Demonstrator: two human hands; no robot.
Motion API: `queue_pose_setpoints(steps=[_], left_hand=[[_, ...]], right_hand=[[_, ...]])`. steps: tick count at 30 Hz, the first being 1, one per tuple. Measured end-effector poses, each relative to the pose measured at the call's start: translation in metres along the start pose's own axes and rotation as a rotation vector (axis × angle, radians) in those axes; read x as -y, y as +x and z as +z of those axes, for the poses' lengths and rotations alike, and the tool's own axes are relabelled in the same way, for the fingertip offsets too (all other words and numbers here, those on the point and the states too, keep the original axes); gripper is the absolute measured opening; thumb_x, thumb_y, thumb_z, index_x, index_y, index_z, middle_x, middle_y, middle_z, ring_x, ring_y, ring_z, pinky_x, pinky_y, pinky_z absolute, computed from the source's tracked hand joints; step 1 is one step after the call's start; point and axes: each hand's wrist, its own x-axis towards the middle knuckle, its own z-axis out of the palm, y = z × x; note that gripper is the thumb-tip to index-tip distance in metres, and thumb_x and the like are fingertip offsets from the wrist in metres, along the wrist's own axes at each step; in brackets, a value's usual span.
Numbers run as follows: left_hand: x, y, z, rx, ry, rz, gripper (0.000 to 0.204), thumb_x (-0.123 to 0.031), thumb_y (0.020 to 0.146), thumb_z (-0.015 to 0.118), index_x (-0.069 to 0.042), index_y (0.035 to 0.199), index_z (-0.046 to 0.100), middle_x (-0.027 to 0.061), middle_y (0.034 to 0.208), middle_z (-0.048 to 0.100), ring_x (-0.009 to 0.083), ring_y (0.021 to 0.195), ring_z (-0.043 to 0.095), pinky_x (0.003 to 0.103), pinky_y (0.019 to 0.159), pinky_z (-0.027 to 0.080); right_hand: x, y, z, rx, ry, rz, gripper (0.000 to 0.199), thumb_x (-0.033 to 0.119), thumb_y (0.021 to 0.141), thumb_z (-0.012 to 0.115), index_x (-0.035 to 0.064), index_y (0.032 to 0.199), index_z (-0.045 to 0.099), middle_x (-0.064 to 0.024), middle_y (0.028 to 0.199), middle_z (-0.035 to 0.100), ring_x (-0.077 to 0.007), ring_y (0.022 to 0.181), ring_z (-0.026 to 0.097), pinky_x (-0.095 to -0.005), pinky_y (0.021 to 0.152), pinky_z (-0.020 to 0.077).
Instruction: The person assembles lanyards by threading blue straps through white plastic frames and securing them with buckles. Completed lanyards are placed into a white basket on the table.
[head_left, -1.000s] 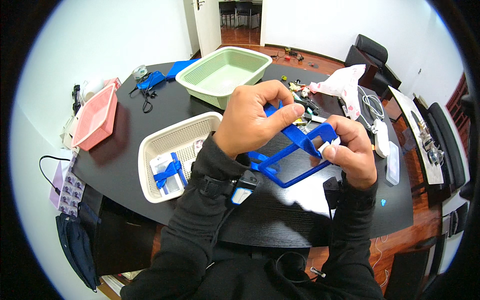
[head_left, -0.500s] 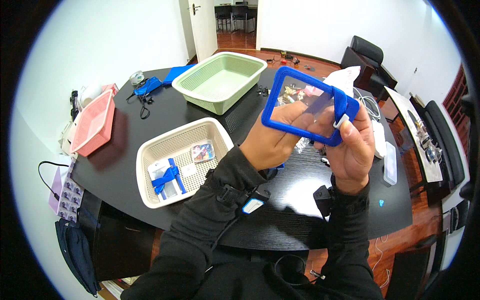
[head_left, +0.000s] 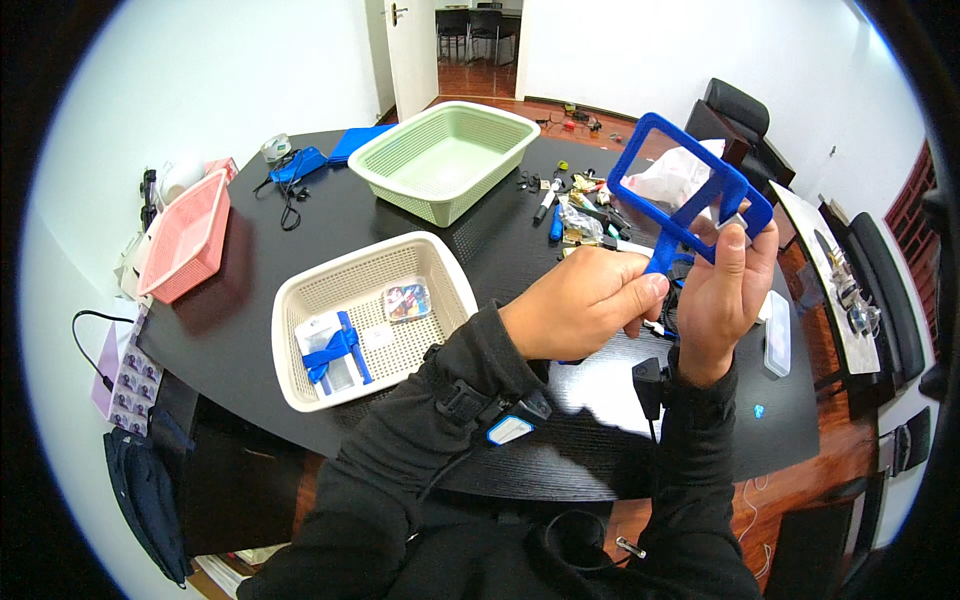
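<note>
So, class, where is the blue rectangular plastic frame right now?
In the head view, the blue rectangular plastic frame is right of centre, held up above the black table by both hands, the right hand gripping its near edge.

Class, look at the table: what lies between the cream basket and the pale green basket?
In the head view, nothing lies there: only a bare strip of the black table separates the cream basket from the pale green basket.
</note>
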Motion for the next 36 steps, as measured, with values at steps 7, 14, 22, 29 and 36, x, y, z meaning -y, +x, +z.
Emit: queue_pose_setpoints(steps=[7,14,22,29,36], left_hand=[[-0.001,0.0,0.009,0.04,-0.003,-0.012,0.035,-0.025,0.103,0.051,0.0,0.08,0.06,0.0074,0.068,0.063,0.0166,0.063,0.063,0.031,0.062,0.051],[-0.019,-0.007,-0.002,0.039,-0.371,-0.05,0.038,-0.026,0.105,0.051,-0.004,0.074,0.053,0.0078,0.07,0.062,0.0175,0.069,0.065,0.031,0.068,0.053],[-0.035,-0.016,-0.021,-0.181,-0.742,0.211,0.044,-0.034,0.106,0.042,-0.005,0.076,0.056,0.0368,0.121,0.062,0.0366,0.105,0.07,0.036,0.085,0.061],[-0.041,-0.028,-0.037,-0.252,-0.552,0.24,0.034,-0.029,0.105,0.05,-0.003,0.085,0.058,0.0322,0.135,0.057,0.0368,0.129,0.057,0.036,0.085,0.058],[-0.03,-0.024,-0.045,-0.143,-0.307,0.2,0.032,-0.03,0.104,0.055,-0.001,0.091,0.059,0.0283,0.135,0.058,0.034,0.127,0.057,0.044,0.109,0.045]], right_hand=[[0.002,-0.002,0.001,0.16,-0.019,0.019,0.033,0.021,0.107,0.043,0.0001,0.132,0.042,-0.0284,0.13,0.06,-0.0354,0.116,0.066,-0.0451,0.095,0.0561],[0.006,0.005,-0.008,0.262,-0.067,0.033,0.025,0.02,0.107,0.045,0.0037,0.126,0.044,-0.025,0.12,0.066,-0.0346,0.106,0.07,-0.0422,0.088,0.0595],[0.031,0.004,-0.01,0.472,-0.242,0.199,0.026,0.011,0.1,0.059,-0.0025,0.121,0.054,-0.0124,0.1,0.068,-0.0185,0.086,0.071,-0.029,0.071,0.0572],[0.041,0.006,-0.013,0.687,-0.248,0.292,0.024,0.011,0.095,0.063,-0.0026,0.113,0.057,-0.0144,0.087,0.068,-0.021,0.077,0.071,-0.0305,0.068,0.0549],[0.048,0.01,-0.017,0.805,-0.24,0.376,0.025,0.008,0.093,0.063,-0.0021,0.114,0.056,-0.0137,0.091,0.071,-0.0202,0.082,0.072,-0.0308,0.074,0.0552]])
